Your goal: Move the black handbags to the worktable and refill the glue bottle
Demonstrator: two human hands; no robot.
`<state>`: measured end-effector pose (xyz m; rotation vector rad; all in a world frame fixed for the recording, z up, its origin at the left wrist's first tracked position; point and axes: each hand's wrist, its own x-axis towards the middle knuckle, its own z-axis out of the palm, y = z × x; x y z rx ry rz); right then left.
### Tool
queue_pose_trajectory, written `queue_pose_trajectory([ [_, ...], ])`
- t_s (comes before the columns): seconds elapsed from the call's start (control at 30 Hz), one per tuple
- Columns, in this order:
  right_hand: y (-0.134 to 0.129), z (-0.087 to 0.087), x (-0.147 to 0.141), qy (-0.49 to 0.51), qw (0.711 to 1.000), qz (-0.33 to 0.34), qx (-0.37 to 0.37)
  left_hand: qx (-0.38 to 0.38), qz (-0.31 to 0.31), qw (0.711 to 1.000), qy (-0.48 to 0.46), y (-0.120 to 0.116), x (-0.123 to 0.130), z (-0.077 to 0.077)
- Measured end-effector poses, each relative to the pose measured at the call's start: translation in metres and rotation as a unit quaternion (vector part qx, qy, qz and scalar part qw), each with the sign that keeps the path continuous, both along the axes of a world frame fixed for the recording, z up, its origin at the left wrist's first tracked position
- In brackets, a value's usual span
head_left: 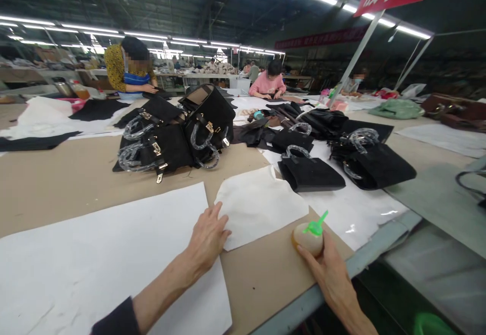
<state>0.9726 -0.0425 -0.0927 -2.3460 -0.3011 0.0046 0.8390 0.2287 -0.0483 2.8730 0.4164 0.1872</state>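
Observation:
My right hand (331, 266) is wrapped around a rounded, pale squeeze bottle (307, 239) with a bright green nozzle cap, near the table's front edge. The bottle leans slightly, its nozzle pointing up and right. My left hand (208, 235) is open, fingers apart, at the left edge of a soft white sheet (261, 206); whether the fingertips press on it I cannot tell. Beneath my left wrist lies a larger white board or paper (114, 259).
Black handbags (172, 142) with plastic-wrapped handles are heaped beyond the board. More black bags (313, 173) lie to the right on white sheeting. The table's metal edge (296, 309) runs along the front. Two co-workers, one in yellow (116, 69) and one in pink (264, 83), sit across.

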Motion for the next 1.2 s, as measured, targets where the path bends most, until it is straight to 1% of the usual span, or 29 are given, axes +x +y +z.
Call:
queue_pose_trajectory([
  [0.07, 0.002, 0.005, -0.005, 0.008, 1.000, 0.009, 0.025, 0.004, -0.018, 0.999, -0.031, 0.007, -0.033, -0.005],
  [0.1, 0.005, 0.008, -0.008, 0.009, 0.999, 0.015, 0.038, 0.003, -0.030, 0.998, -0.052, 0.011, -0.049, -0.010],
  [0.2, 0.026, 0.015, -0.018, -0.006, 0.998, 0.028, 0.055, -0.002, -0.070, 0.990, -0.123, 0.022, -0.091, -0.033],
  [0.27, 0.042, 0.014, -0.022, -0.019, 0.998, 0.032, 0.041, -0.006, -0.085, 0.983, -0.163, 0.026, -0.108, -0.051],
  [0.33, 0.052, 0.004, -0.027, -0.040, 0.999, 0.033, 0.001, -0.001, -0.097, 0.976, -0.197, 0.029, -0.115, -0.068],
  [0.4, 0.053, -0.011, -0.033, -0.083, 0.995, 0.030, -0.054, 0.020, -0.121, 0.965, -0.230, 0.031, -0.115, -0.081],
  [0.47, 0.049, -0.025, -0.042, -0.137, 0.985, 0.015, -0.100, 0.051, -0.150, 0.951, -0.265, 0.035, -0.111, -0.092],
  [0.53, 0.046, -0.032, -0.053, -0.170, 0.977, -0.015, -0.130, 0.075, -0.166, 0.937, -0.300, 0.036, -0.107, -0.098],
  [0.6, 0.049, -0.030, -0.064, -0.172, 0.972, -0.044, -0.155, 0.081, -0.167, 0.928, -0.322, 0.033, -0.106, -0.099],
  [0.63, 0.053, -0.027, -0.068, -0.163, 0.971, -0.054, -0.167, 0.075, -0.162, 0.928, -0.327, 0.030, -0.108, -0.097],
  [0.77, 0.067, -0.012, -0.072, -0.127, 0.965, -0.080, -0.215, 0.024, -0.129, 0.945, -0.300, 0.020, -0.116, -0.077],
  [0.83, 0.069, -0.010, -0.070, -0.109, 0.964, -0.083, -0.227, 0.004, -0.137, 0.949, -0.283, 0.020, -0.116, -0.069],
  [0.9, 0.070, -0.007, -0.069, -0.098, 0.964, -0.084, -0.231, -0.006, -0.159, 0.949, -0.272, 0.022, -0.114, -0.065],
  [0.97, 0.072, -0.003, -0.070, -0.093, 0.965, -0.084, -0.231, -0.012, -0.181, 0.949, -0.258, 0.025, -0.112, -0.064],
  [1.07, 0.074, 0.001, -0.072, -0.088, 0.967, -0.085, -0.223, -0.040, -0.206, 0.953, -0.217, 0.029, -0.109, -0.069],
  [1.13, 0.074, 0.002, -0.073, -0.087, 0.969, -0.084, -0.214, -0.084, -0.218, 0.955, -0.185, 0.033, -0.107, -0.074],
  [1.2, 0.072, 0.001, -0.073, -0.087, 0.972, -0.087, -0.202, -0.134, -0.212, 0.953, -0.168, 0.038, -0.104, -0.079],
])
